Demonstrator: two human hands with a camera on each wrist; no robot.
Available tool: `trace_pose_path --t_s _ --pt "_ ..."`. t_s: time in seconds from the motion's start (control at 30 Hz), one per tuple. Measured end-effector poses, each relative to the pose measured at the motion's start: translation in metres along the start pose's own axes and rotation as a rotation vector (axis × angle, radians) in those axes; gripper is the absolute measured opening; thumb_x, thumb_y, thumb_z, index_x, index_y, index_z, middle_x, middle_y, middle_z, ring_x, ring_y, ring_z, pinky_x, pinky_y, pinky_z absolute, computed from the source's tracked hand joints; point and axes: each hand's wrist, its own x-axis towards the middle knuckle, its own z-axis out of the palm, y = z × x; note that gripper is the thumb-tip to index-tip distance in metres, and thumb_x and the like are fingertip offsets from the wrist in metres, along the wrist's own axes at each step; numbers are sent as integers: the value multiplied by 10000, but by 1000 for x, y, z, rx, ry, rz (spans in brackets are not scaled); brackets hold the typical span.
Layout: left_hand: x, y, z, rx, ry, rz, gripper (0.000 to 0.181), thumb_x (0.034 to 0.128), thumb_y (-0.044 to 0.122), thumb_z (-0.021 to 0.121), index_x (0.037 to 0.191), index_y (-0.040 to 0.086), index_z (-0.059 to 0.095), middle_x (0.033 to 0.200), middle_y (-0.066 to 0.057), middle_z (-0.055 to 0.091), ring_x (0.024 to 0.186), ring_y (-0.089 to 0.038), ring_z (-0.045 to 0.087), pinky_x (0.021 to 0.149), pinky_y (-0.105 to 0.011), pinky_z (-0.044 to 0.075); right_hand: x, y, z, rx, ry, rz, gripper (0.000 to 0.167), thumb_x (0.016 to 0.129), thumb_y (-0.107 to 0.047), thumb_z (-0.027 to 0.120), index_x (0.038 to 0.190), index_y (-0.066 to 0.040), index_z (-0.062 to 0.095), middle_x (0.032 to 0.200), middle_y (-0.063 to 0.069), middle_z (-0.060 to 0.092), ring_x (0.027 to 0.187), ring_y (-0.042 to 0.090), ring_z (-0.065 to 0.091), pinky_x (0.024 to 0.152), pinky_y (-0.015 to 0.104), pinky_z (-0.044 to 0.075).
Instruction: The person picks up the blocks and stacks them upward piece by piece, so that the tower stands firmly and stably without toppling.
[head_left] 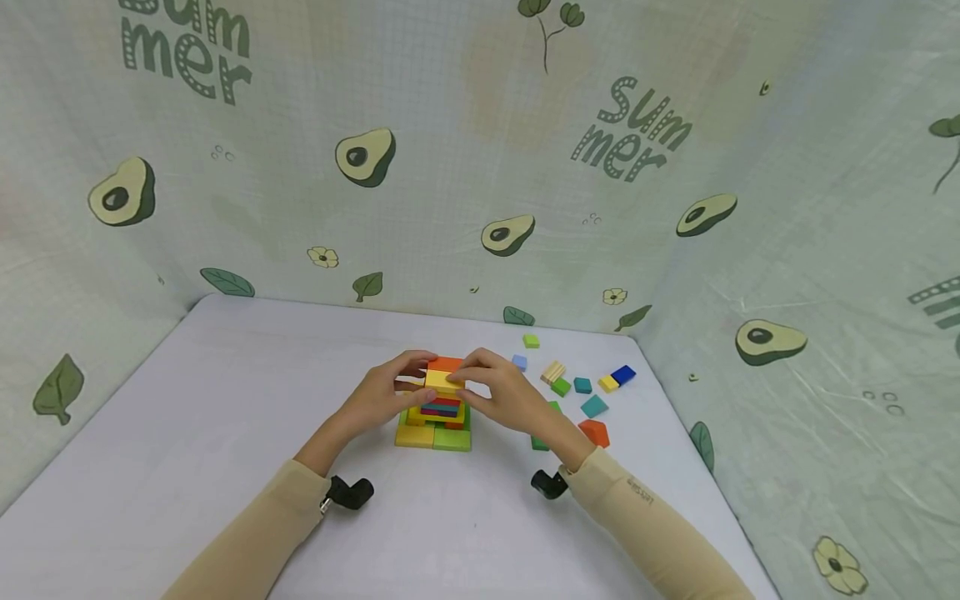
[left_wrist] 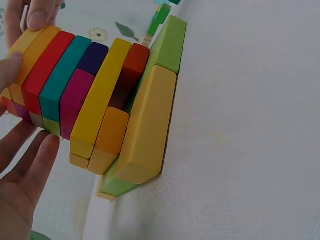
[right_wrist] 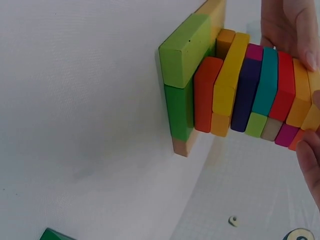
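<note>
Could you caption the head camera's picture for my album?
Left hand and right hand hold the top of a multicoloured block tower.

The head view looks forward and down over the tabletop [head_left: 300,375] from farther back; the left and right wrist views (both rolled sideways) face the block tower [head_left: 441,408] close up from either side, all three sharing it.

Room before tower [head_left: 441,407]; loose blocks [head_left: 594,407] obstruct right.
</note>
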Motion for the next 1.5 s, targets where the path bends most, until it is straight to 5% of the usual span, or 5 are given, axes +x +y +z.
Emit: trace_pose_path --t_s 0.3,0.63,0.93,1.1,1.5 --pt "1 -2 1 -9 -4 1 637 958 380 807 1519 256 531 1452 -63 636 1309 -288 627 1095 -473 540 -11 7 -13 34 24 78 299 965 -133 805 1261 -118 762 1212 24 671 1043 191 652 919 313 601" --pt "2 -2 2 -8 -7 -14 633 960 352 811 1521 279 527 1466 -64 626 1326 -285 613 1109 -474 529 -42 38 -31 24 73 150 342 949 -68 804 1280 -129 740 1188 13 695 1000 201 680 872 355 632" --pt "3 -3 2 1 -6 1 626 959 356 812 1514 284 532 1462 -49 625 1323 -279 616 1110 -469 529 -65 73 -33 61 -33 272 372 965 -45 775 1329 -43 700 1269 151 674 1088 345 668 906 546 622" --pt "3 -3 2 6 -1 -1 620 956 356 815 1507 287 541 1452 -41 633 1315 -275 622 1108 -468 530 -70 96 -29 44 -110 392 409 993 -97 757 1388 -34 669 1359 171 634 1179 439 639 972 546 596" --pt "0 1 2 35 26 -19 625 951 333 824 1511 256 557 1490 -43 609 1282 -301 645 1093 -483 540 -52 125 -15 -64 -227 549 468 1016 -156 719 1467 -78 619 1562 200 515 1452 426 459 1195 615 397"
